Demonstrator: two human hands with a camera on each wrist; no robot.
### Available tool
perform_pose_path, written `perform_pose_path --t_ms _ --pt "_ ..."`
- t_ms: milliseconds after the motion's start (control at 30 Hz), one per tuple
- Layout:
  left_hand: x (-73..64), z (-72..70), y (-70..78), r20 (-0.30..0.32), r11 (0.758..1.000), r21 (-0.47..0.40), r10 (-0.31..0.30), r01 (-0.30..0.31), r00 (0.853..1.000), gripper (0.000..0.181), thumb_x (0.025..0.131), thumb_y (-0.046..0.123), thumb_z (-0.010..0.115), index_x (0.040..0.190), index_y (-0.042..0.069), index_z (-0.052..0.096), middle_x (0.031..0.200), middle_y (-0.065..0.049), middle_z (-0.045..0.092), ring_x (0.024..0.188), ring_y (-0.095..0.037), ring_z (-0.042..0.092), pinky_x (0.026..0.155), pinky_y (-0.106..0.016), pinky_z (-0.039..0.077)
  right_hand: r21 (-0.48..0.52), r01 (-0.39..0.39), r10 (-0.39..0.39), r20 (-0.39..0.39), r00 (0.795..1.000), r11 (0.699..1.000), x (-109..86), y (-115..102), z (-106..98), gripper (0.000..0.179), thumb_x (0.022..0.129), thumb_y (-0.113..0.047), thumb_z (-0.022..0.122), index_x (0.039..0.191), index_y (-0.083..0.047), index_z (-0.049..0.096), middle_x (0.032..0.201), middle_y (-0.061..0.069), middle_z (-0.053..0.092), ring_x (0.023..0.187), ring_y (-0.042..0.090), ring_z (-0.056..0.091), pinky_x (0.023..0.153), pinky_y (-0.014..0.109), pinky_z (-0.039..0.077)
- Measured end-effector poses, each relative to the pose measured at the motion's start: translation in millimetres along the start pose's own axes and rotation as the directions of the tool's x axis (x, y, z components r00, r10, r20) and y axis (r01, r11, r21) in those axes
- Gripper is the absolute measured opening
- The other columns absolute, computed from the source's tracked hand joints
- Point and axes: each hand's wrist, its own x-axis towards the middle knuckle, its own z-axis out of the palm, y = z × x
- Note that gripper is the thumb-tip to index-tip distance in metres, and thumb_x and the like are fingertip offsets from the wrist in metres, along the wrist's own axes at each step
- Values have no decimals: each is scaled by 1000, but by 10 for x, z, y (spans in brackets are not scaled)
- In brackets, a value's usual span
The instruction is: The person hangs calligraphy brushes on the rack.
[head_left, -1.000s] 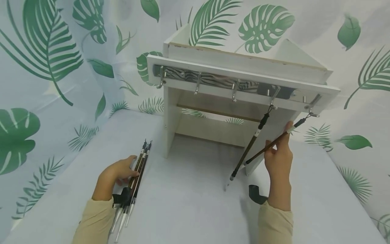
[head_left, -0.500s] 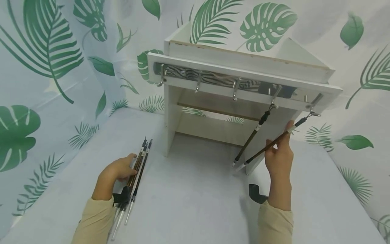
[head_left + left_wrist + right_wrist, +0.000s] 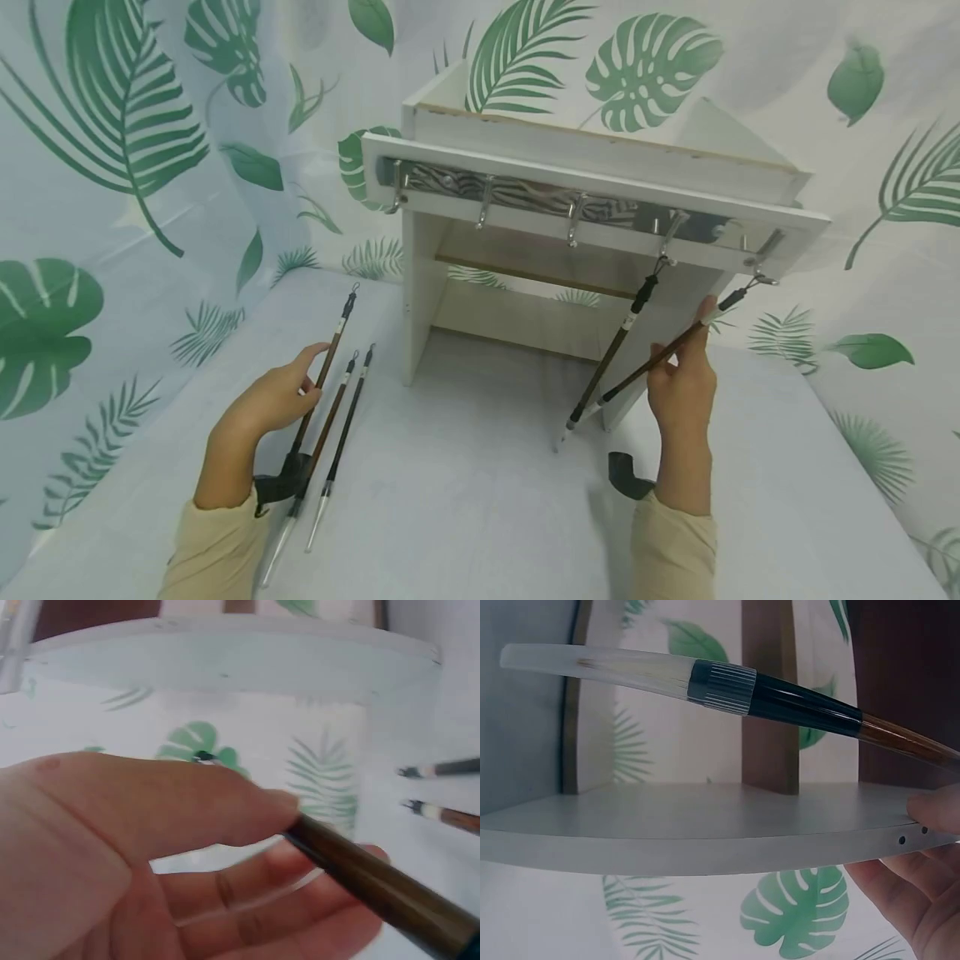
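My left hand (image 3: 273, 400) pinches a brown-handled calligraphy brush (image 3: 327, 367) between thumb and fingers, its black looped end pointing up and away. In the left wrist view the handle (image 3: 375, 877) runs from the thumb tip toward the lower right. Two more brushes lie just right of that hand, one brown (image 3: 330, 417) and one dark (image 3: 352, 408). My right hand (image 3: 682, 387) grips the front edge of the white shelf unit's right side panel (image 3: 705, 855). Two brushes hang by loops from the right-end hooks: one (image 3: 615, 350) in front of the panel, another (image 3: 660, 358) crossing the right hand.
The white shelf unit (image 3: 600, 137) stands tilted on the pale tabletop (image 3: 450, 500). Along its front runs a hook rail (image 3: 525, 196) with several metal hooks; the three at the left carry nothing. Leaf-patterned cloth (image 3: 862, 333) hangs behind and at both sides.
My left hand has lifted one brush away from the other two and moved slightly left with it. The hanging brush inward of the right hand sways; the right hand keeps its grip.
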Motion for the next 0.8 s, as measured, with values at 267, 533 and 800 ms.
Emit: perform_pose_path --t_ms 267,533,800 --pt "-157 -214 274 -244 988 -54 125 -143 962 63 93 9 44 147 12 12 103 -19 57 76 -26 58 61 -37 48 -21 -38 39 18 999 999 2 -35 18 78 90 -2 50 147 -27 4 133 24 46 102 48 55 80 53 49" --pt "-260 -238 637 -575 922 -80 267 -378 773 62 90 3 49 145 11 23 98 -16 57 91 -32 62 78 -48 51 -4 -41 41 22 999 999 -10 -48 17 81 89 2 50 148 -26 2 131 26 46 102 49 55 78 54 49" --pt "-198 -187 699 -422 943 -68 270 -327 865 66 88 0 50 146 14 22 101 -16 58 92 -30 61 71 -39 54 -19 -13 13 -10 1000 1000 -18 -14 6 80 89 2 49 148 -25 2 131 28 45 97 51 55 75 55 49"
